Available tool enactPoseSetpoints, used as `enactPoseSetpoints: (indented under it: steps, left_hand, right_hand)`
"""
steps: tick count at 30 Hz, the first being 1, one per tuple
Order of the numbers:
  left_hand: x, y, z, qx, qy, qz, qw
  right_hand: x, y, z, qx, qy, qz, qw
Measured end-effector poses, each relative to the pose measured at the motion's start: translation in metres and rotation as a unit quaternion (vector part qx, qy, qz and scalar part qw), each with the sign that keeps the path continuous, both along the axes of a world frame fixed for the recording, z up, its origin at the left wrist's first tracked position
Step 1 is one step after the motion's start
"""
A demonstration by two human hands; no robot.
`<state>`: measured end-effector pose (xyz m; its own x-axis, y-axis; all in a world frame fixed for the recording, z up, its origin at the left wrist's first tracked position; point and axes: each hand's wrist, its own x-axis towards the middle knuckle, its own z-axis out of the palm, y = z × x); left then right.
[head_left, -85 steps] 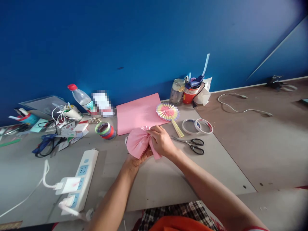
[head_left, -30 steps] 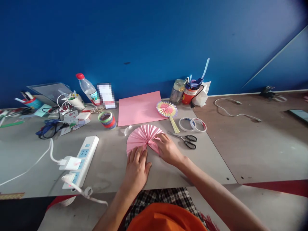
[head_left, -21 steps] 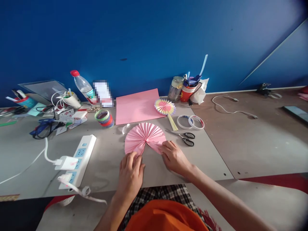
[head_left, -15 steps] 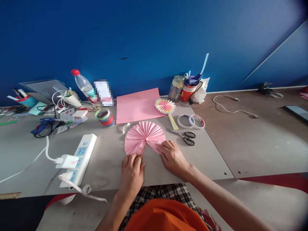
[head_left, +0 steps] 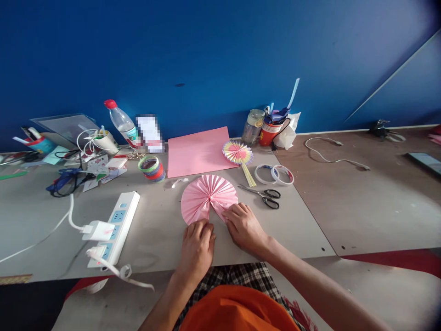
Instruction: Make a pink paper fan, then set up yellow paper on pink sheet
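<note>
A pink pleated paper fan lies spread on the table, almost a full circle, with a narrow gap facing me. At its lower left edge my left hand is closed, gripping the paper by that end. My right hand is closed on the fan's lower right end; the fingertips are partly hidden. Behind the fan lies a flat sheet of pink paper. A small finished-looking fan with a yellow handle overlaps that sheet's right corner. Black-handled scissors rest right of the pink fan.
Two tape rolls overlap beyond the scissors. A white power strip with plugged-in chargers is on the left. Further back stand a wrapped tape stack, a plastic bottle, a glass jar and a red cup of tools.
My left hand has moved right with the fan's left end, narrowing the gap between the two ends. The right hand has stayed almost in place.
</note>
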<state>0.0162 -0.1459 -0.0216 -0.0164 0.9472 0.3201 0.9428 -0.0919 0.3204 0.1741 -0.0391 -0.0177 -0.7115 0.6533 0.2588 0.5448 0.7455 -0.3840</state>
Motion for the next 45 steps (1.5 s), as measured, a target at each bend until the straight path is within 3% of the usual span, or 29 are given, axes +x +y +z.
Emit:
enactPoseSetpoints:
  steps: [4, 9, 14, 24, 45]
  left_hand:
    - [-0.010, 0.002, -0.001, 0.024, -0.019, -0.020, 0.999]
    - [-0.035, 0.024, 0.011, 0.063, -0.036, -0.019, 0.997]
    - [-0.049, 0.044, 0.012, -0.006, -0.008, -0.026, 1.000]
    - [-0.042, 0.047, 0.001, -0.040, 0.112, -0.006, 0.993]
    - [-0.020, 0.047, -0.007, -0.037, 0.084, 0.076, 0.993]
  right_hand:
    - [0.002, 0.004, 0.000, 0.015, 0.018, -0.002, 1.000]
    - [-0.006, 0.008, 0.004, 0.034, 0.033, 0.020, 0.999]
    - [-0.023, 0.018, 0.006, 0.029, 0.014, 0.004, 0.999]
    - [-0.035, 0.041, 0.000, 0.000, -0.077, 0.016, 0.997]
    - [-0.043, 0.029, -0.001, 0.003, -0.066, -0.044, 0.997]
